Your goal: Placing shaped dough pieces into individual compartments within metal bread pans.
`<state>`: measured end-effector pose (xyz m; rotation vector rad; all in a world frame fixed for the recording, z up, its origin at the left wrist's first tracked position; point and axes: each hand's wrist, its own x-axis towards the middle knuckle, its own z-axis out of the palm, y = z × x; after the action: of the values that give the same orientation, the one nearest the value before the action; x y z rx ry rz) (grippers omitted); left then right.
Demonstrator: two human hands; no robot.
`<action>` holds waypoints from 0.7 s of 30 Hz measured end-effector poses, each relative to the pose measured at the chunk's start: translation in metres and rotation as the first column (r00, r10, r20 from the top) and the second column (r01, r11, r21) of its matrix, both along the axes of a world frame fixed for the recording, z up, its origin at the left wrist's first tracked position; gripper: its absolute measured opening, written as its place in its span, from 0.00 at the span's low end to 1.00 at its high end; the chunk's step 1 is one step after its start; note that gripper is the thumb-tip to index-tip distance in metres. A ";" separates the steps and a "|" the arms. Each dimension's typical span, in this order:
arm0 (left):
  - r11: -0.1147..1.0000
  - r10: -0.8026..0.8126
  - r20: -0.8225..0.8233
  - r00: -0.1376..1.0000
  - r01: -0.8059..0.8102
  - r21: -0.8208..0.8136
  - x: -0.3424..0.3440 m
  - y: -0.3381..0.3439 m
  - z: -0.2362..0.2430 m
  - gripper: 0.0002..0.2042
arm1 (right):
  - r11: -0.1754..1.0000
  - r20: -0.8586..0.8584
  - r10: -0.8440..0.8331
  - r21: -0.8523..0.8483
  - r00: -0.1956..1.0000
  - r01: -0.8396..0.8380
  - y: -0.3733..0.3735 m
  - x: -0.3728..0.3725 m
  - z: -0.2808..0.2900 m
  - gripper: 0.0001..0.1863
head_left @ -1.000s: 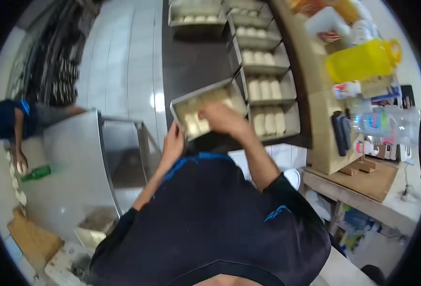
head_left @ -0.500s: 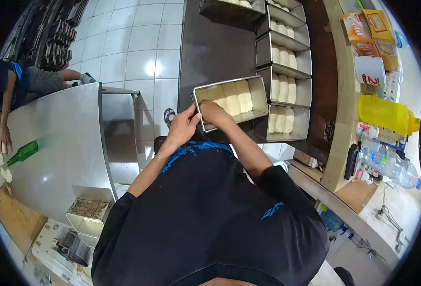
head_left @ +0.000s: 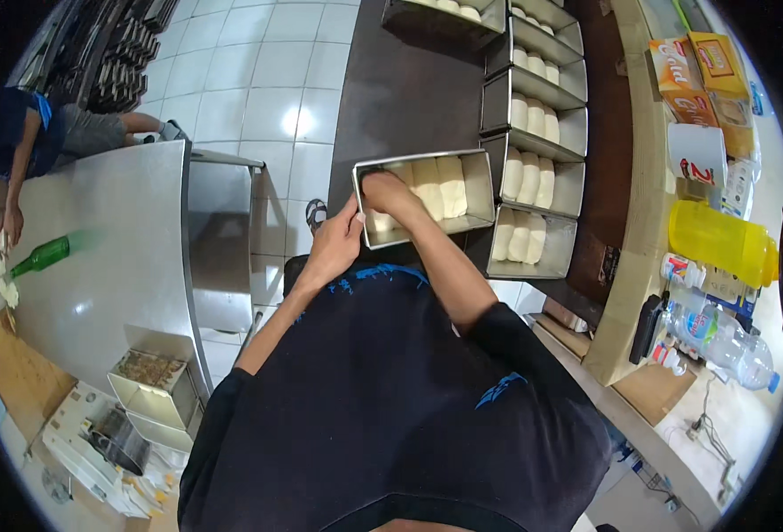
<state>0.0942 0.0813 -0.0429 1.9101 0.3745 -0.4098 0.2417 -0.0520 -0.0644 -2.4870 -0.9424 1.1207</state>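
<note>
In front of me a rectangular metal loaf tin [head_left: 477, 168] holds several pale dough rolls [head_left: 437, 186] lying side by side. My left hand [head_left: 337, 241] grips the tin's left end, its thumb at the rim. Inside the tin, at its left end, my right hand [head_left: 391, 195] reaches down with bent fingers onto or beside the leftmost dough. Its fingertips are hidden by the hand itself and the tin wall. The tin is slightly tilted on the dark table [head_left: 400, 97].
Several dough-filled tins [head_left: 533, 244] line the table's right side; another tin [head_left: 449, 22] stands at the far end. Right is a ledge with a yellow bottle [head_left: 719, 239]. On the left steel table [head_left: 125, 239] lies a green bottle [head_left: 41, 257], near another person's hand [head_left: 10, 223].
My right hand has shifted toward the far left corner inside the tin. My left hand keeps its hold. The whole view has turned slightly.
</note>
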 end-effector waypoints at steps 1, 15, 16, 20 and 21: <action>1.000 0.003 -0.012 1.000 -0.003 0.011 0.000 -0.002 0.001 0.25 | 1.000 -0.005 0.020 -0.007 1.000 -0.021 0.003 0.004 0.003 0.11; 0.995 0.080 0.035 0.996 -0.082 0.063 -0.008 -0.015 -0.014 0.25 | 0.969 -0.053 0.223 -0.096 0.973 -0.227 0.007 0.000 0.011 0.11; 0.995 0.081 0.044 0.996 -0.083 0.060 -0.007 -0.015 -0.016 0.25 | 0.970 -0.062 0.217 -0.094 0.974 -0.222 0.006 -0.004 0.011 0.11; 0.996 0.073 0.055 0.996 -0.076 0.056 -0.005 -0.014 -0.014 0.26 | 0.976 -0.099 0.191 -0.086 0.977 -0.200 0.002 -0.013 0.010 0.11; 0.996 0.067 0.043 0.997 -0.069 0.056 -0.003 -0.014 -0.011 0.26 | 0.978 -0.109 0.183 -0.085 0.977 -0.193 0.000 -0.014 0.009 0.10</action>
<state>0.0907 0.0677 -0.0535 1.9529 0.4270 -0.3176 0.2274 -0.0516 -0.0550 -2.4274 -1.1397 1.3663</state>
